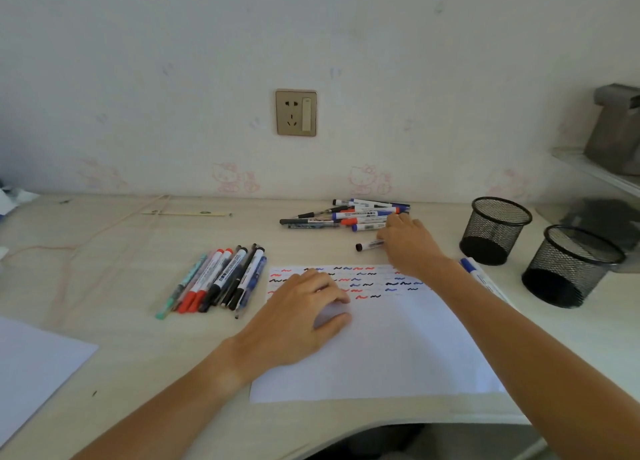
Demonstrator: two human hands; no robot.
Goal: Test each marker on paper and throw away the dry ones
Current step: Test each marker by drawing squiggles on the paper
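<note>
Pale bench [121,251] under a stickered wall: the paper [398,338] lies at 6 o'clock, pinned by the left hand [298,315], fingers relaxed. Right hand [407,243] pinches a black-capped marker [369,245] below the untested pile [349,214] at 12. Best uncap fully (keep the sheet pressed) and scribble on bare white.

Paper [398,348]: on bench [138,338], front centre.
Marker row [218,279]: left of paper.
Marker heap [346,215]: behind paper.
Two mesh cups [495,231]: right of heap.
</note>
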